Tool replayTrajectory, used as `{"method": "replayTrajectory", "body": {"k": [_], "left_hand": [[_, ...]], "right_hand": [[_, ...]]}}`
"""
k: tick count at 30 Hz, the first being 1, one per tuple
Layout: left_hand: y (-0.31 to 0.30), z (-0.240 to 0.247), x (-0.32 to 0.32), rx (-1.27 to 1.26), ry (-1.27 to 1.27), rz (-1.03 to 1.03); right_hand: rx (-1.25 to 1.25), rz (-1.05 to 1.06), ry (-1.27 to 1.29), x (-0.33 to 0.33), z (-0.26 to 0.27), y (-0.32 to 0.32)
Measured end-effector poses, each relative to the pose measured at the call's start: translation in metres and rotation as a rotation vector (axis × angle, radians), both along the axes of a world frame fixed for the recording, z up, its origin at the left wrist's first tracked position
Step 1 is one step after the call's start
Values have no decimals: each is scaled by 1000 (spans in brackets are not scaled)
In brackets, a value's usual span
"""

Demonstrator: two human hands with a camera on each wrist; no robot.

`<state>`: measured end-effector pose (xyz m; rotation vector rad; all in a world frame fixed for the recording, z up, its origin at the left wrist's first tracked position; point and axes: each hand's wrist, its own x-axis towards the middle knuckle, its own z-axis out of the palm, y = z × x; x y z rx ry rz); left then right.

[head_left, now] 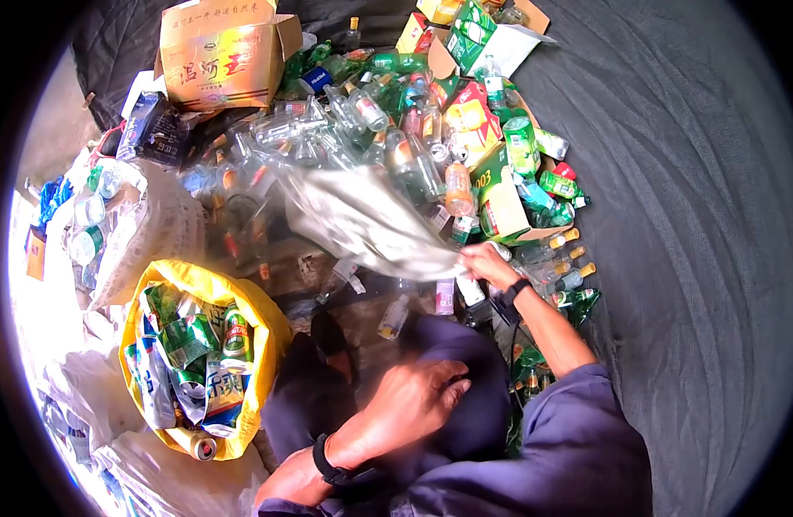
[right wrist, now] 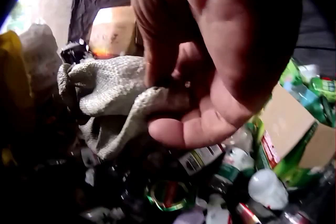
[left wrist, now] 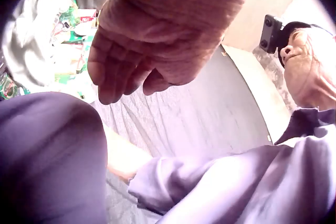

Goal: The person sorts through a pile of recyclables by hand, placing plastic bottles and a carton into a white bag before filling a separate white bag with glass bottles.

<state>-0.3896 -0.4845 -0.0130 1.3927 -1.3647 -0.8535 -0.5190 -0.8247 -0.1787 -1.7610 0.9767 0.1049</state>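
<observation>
My right hand [head_left: 493, 265] pinches one end of a white woven sack [head_left: 371, 220], which stretches out blurred to the left above the heap of bottles. In the right wrist view, bunched coarse weave of the sack [right wrist: 113, 85] comes out between the thumb and fingers. My left hand [head_left: 418, 396] hovers over the lap near the knee, its fingers loosely bent. Nothing is between those fingers in the left wrist view, where the hand [left wrist: 157, 40] hangs above the dark trouser leg.
Glass bottles [head_left: 345, 112] and cans lie heaped in front, with cardboard boxes [head_left: 220, 65] behind. A yellow sack [head_left: 276, 319] of crushed cans stands at the left, beside a white sack [head_left: 168, 215] of plastic bottles. Dark sheeting [head_left: 672, 215] covers the ground at right.
</observation>
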Motion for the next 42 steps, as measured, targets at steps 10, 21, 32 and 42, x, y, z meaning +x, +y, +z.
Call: {"method": "replayTrajectory", "body": {"k": [10,21,32,42], "left_hand": [[-2,-5,-10,22,-6,-26],[-17,-9,-7,114,-57,-45],[-21,-20,-3,154,-29,-17],[-37,-43,8,253,340,238]], "right_hand": [[-764,230,441,-68,-59,49],[-793,552,162,56,-91,79],[-540,208,42,58,-84,23],[478,-413,-705,77,60,26]]}}
